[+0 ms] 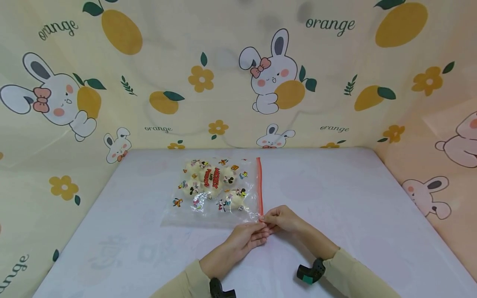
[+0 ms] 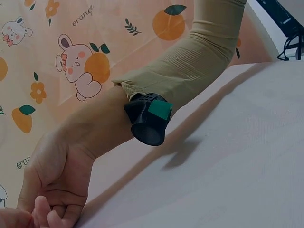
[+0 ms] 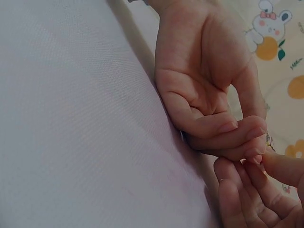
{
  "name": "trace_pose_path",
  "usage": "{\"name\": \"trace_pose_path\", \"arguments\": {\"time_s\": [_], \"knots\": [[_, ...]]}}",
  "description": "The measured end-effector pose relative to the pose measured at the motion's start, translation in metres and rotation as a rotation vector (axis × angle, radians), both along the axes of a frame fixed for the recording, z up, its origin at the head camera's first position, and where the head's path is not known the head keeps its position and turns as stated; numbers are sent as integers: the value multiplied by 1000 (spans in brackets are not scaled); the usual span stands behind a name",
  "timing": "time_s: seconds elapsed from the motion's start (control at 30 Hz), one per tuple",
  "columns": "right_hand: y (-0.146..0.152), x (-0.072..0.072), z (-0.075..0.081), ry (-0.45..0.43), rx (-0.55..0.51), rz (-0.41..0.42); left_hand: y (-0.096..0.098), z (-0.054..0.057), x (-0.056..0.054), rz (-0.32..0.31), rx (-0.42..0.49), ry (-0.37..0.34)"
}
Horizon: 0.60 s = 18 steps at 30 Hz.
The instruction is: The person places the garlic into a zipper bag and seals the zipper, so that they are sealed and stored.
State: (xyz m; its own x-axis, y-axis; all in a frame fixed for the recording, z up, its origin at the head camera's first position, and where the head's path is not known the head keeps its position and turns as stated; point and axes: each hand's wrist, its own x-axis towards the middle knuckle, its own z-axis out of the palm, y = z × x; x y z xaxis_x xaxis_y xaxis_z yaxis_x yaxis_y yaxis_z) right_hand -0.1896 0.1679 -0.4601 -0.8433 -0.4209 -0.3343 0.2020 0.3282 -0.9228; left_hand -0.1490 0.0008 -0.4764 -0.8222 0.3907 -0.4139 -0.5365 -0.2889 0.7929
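Observation:
A clear zip bag (image 1: 214, 186) with cartoon prints and a red zip strip (image 1: 259, 182) lies flat on the table. Several pale, rounded items show through the plastic; their kind is unclear. At the near end of the red strip, my right hand (image 1: 285, 218) pinches the bag's corner between thumb and fingers. My left hand (image 1: 244, 241) meets it there, its thumb and fingers pinching the same corner. The left wrist view has the right hand (image 2: 61, 175) with curled fingers. In the right wrist view the left hand (image 3: 204, 85) shows its palm, fingertips touching the right hand's.
A white-covered table (image 1: 316, 182) spreads around the bag. Behind it hangs a printed cloth (image 1: 223, 107) with rabbits and oranges, also along both sides. Dark wrist cameras (image 1: 311, 271) sit on both forearms. A black stand (image 2: 285, 23) shows in the left wrist view.

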Motion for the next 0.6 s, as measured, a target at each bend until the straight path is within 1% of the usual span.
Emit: {"name": "trace_pose_path", "arguments": {"time_s": [0.23, 0.4, 0.6], "knots": [[0, 0, -1, 9, 21, -14, -1, 2, 1, -17, 9, 5], [-2, 0, 0, 11, 17, -33, -2, 2, 1, -26, 11, 6], [-3, -2, 3, 23, 26, -48, -1, 1, 0, -15, 2, -5]]}}
